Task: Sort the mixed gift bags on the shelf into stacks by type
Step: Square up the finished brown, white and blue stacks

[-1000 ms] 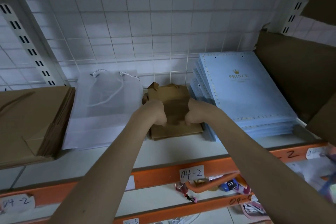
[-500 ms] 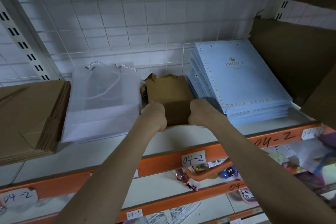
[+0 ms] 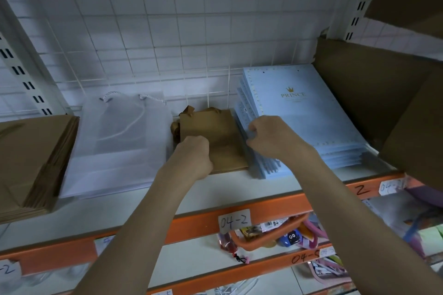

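The left hand (image 3: pixel 195 154) rests curled on the small kraft gift bags (image 3: pixel 215 137); whether it grips them is unclear. The right hand's (image 3: pixel 271 137) fingers (image 3: pixel 251 130) pinch the blue Prince bag stack's (image 3: pixel 304 120) edge. Best square both stacks without mixing them.

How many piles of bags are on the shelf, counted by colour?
Brown piles: 2, the large brown stack at the far left and the small brown stack under the left hand.
White see-through piles: 1, the frosted stack.
Blue piles: 1, the blue stack at the right hand.
Total: 4 piles.
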The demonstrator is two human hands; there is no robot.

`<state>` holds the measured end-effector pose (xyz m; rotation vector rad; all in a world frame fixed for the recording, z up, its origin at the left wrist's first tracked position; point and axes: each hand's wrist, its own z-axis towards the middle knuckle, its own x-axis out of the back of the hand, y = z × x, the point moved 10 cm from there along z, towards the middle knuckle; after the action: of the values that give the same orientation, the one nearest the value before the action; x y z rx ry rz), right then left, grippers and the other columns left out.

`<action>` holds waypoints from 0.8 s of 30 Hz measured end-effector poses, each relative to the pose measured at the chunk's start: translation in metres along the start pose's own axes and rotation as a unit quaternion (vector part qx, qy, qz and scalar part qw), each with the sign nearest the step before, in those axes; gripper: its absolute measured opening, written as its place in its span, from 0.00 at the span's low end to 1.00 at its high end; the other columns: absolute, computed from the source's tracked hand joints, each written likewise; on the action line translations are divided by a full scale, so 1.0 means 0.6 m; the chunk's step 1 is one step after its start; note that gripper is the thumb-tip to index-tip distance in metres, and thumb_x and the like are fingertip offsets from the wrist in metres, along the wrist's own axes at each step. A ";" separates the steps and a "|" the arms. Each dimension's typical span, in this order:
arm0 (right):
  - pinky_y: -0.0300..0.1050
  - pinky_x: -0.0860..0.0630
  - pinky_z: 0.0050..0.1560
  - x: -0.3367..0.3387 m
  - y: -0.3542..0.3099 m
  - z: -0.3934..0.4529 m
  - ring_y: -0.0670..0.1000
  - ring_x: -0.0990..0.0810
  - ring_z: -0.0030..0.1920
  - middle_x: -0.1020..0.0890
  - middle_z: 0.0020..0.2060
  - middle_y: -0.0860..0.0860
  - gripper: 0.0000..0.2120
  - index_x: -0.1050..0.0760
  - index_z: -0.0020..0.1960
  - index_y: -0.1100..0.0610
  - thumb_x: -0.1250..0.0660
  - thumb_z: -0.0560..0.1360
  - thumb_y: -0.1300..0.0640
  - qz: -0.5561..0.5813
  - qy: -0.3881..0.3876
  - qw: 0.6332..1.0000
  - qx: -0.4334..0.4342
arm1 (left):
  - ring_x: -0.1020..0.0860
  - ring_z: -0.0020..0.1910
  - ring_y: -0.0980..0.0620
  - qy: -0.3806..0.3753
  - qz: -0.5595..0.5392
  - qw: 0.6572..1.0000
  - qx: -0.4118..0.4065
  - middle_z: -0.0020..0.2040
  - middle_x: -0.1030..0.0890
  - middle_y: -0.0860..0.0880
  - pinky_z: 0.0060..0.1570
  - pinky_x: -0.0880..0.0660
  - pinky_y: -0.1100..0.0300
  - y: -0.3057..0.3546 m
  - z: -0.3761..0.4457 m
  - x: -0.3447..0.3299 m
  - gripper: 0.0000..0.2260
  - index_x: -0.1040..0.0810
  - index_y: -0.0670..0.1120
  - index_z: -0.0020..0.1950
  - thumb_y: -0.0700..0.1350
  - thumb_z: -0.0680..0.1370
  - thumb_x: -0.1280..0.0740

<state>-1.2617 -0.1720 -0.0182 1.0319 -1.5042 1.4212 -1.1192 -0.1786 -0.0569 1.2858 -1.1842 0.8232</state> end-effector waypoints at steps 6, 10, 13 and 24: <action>0.43 0.29 0.59 0.114 0.111 -0.006 0.54 0.24 0.59 0.21 0.59 0.55 0.14 0.25 0.61 0.62 0.39 0.77 0.58 0.073 0.126 0.989 0.033 | 0.27 0.45 0.51 0.064 -0.122 0.988 -0.075 0.43 0.27 0.49 0.45 0.28 0.56 0.101 0.011 0.009 0.07 0.26 0.42 0.44 0.43 0.78 0.39; 0.43 0.29 0.56 0.145 0.222 0.006 0.59 0.25 0.60 0.25 0.62 0.61 0.17 0.29 0.64 0.66 0.41 0.78 0.58 0.073 0.125 0.989 -0.006 | 0.27 0.37 0.50 0.097 -0.158 0.981 -0.050 0.39 0.23 0.45 0.37 0.31 0.57 0.149 0.025 0.013 0.13 0.25 0.40 0.43 0.45 0.81 0.43; 0.46 0.29 0.44 0.143 0.305 0.033 0.56 0.24 0.46 0.25 0.48 0.58 0.13 0.28 0.55 0.64 0.43 0.80 0.55 0.105 0.081 0.989 -0.072 | 0.29 0.32 0.50 0.066 -0.172 0.983 0.015 0.34 0.26 0.46 0.31 0.36 0.59 0.164 0.050 -0.001 0.19 0.29 0.41 0.38 0.53 0.81 0.47; 0.46 0.39 0.68 0.069 0.362 0.119 0.56 0.36 0.71 0.37 0.73 0.55 0.33 0.40 0.74 0.58 0.42 0.76 0.39 0.328 -0.089 0.932 -0.127 | 0.38 0.72 0.46 -0.099 -0.417 0.882 0.196 0.75 0.40 0.49 0.69 0.37 0.44 0.159 0.130 -0.089 0.43 0.43 0.50 0.76 0.76 0.68 0.53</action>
<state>-1.4815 -0.2377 -0.0565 0.5172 -2.2379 1.5292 -1.2379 -0.2320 -0.0908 2.0376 -0.4952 0.2836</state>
